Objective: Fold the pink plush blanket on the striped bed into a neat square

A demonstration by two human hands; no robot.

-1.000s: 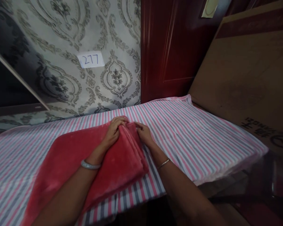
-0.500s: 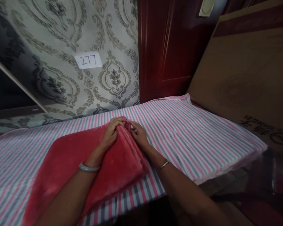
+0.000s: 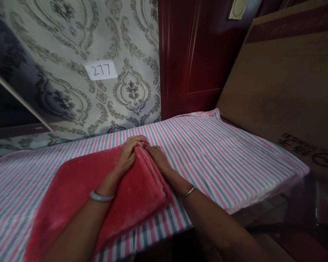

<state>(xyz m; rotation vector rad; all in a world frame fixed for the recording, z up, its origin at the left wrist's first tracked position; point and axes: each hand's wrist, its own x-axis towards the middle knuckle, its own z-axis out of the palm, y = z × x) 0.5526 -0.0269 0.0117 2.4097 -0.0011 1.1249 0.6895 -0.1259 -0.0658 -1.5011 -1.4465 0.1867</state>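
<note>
A folded red plush blanket (image 3: 84, 178) lies on a striped sheet (image 3: 207, 153) in pink, grey and white. My left hand (image 3: 128, 154) is closed over the blanket's far right corner, its fingers wrapped over the top. Against the layered right edge, close to the same corner, my right hand (image 3: 157, 156) has its fingers tucked in at the folds. Its fingertips are partly hidden by the cloth, and they appear to pinch the blanket. The corner is raised a little between both hands.
Behind the sheet stand a patterned wall with a paper marked 277 (image 3: 101, 70) and a dark red door (image 3: 191, 54). A large cardboard box (image 3: 284, 80) leans at the right. A dark panel (image 3: 13, 105) with a pale edge is at the left.
My right hand has moved slightly left and up, its fingers closing in on the blanket's corner beside my left hand. The left hand keeps its grip.
</note>
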